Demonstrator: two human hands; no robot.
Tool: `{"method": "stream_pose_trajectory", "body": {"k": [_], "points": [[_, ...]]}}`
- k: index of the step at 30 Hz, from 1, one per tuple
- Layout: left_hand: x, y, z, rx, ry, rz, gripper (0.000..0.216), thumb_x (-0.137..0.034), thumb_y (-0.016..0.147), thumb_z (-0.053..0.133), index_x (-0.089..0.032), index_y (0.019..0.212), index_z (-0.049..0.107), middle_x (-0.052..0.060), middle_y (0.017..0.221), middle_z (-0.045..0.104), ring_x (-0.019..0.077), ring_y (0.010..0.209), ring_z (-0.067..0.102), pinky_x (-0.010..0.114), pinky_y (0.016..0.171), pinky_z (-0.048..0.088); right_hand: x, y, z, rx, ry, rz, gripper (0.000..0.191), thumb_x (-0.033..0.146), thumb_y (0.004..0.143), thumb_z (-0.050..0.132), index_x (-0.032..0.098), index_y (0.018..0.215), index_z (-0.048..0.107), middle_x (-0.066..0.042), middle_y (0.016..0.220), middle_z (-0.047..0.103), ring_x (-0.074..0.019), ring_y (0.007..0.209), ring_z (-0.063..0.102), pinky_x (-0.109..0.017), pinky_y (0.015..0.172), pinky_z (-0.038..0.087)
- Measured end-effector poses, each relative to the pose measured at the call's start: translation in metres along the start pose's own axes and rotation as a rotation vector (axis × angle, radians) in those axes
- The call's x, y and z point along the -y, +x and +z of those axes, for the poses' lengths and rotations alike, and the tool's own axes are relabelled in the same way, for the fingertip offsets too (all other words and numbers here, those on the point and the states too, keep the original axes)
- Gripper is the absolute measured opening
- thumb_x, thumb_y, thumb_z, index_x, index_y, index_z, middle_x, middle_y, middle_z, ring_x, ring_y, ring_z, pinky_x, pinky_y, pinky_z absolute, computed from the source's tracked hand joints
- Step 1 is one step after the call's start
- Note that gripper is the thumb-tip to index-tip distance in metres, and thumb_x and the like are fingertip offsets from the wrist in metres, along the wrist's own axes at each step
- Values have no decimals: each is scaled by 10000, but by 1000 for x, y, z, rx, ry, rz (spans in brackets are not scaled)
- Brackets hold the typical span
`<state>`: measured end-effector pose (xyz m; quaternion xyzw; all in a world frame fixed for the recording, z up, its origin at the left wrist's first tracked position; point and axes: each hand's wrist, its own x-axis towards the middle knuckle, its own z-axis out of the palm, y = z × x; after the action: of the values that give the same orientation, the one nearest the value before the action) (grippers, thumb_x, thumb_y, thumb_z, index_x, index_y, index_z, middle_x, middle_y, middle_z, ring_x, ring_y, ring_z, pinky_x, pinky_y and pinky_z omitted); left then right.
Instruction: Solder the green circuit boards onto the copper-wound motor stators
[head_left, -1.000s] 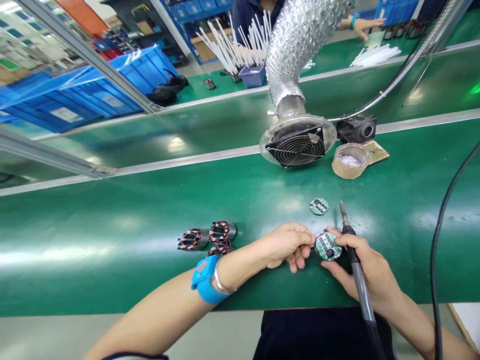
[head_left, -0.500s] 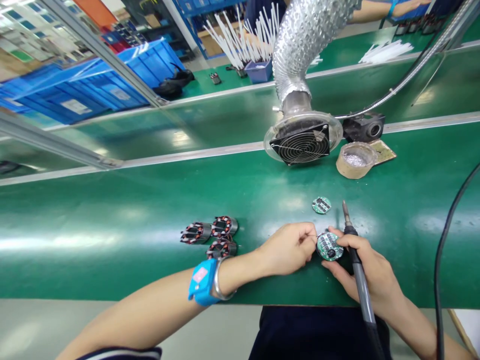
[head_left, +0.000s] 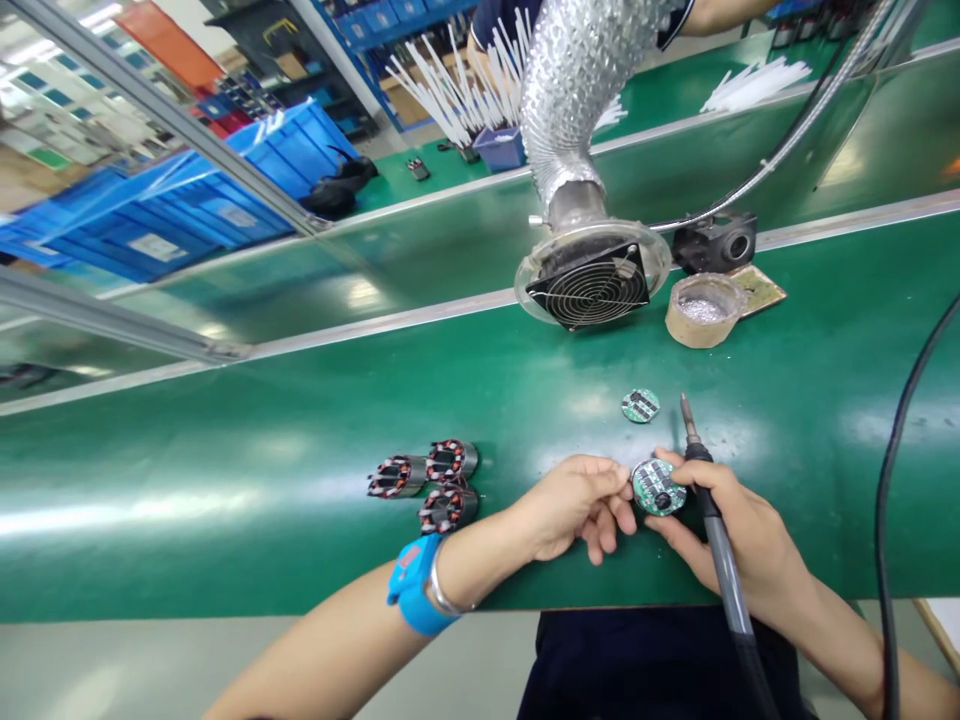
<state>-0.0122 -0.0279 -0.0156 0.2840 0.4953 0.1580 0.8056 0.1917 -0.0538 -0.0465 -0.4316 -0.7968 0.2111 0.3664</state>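
My right hand holds a round green circuit board between thumb and fingers. The same hand also carries a soldering iron, its tip pointing away from me, past the board. At the board's left edge, thumb and forefinger of my left hand are pinched together, while its other fingers hang loosely apart. What sits in that pinch is too small to make out. A second round circuit board lies flat on the green bench just beyond. Three motor stators with copper-coloured windings stand clustered left of my left hand.
A fume extractor fan on a silver duct hangs over the bench. Behind the boards stand a round tub of shiny metal bits and a black holder. A black cable runs down the right. Another person's arm shows beyond.
My left hand has loosened from a closed fist-like pinch, its lower fingers now spreading downward. The right hand keeps the board and iron nearly in place. The camera view has shifted slightly.
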Motion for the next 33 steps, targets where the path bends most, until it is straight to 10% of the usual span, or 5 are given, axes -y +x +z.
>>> {"method": "stream_pose_trajectory", "body": {"k": [10,19,27,33], "points": [[-1,-1,6,-25,-45,112,273,-366,771,670,-151,782,502,3,631,635,61,395,510,159,356,449,1,0,0,-15,-15,-8,280,241,889,617,198,1136,493,-139,1192,665,-238,1042,679,-344,845,595],[32,-20,18,-491,697,623,222,-281,938,494,-177,1109,590,51,917,627,110,662,577,263,656,512,0,-1,2,-17,2,-9,325,232,884,636,192,1166,480,-138,1208,654,-232,1076,663,-336,890,572],[70,-19,46,-440,522,783,575,-173,922,490,-282,1470,356,115,1406,372,251,1283,417,429,1019,459,4,-1,5,-76,-67,-34,275,223,910,599,201,1166,499,-127,1181,671,-236,1009,687,-336,818,590],[50,-30,24,-404,736,790,570,-213,906,537,-275,1448,371,123,1413,404,253,1260,458,427,1000,472,0,-4,7,-88,-89,-68,311,278,903,630,186,1172,503,-134,1192,661,-241,970,690,-358,822,580]]}}
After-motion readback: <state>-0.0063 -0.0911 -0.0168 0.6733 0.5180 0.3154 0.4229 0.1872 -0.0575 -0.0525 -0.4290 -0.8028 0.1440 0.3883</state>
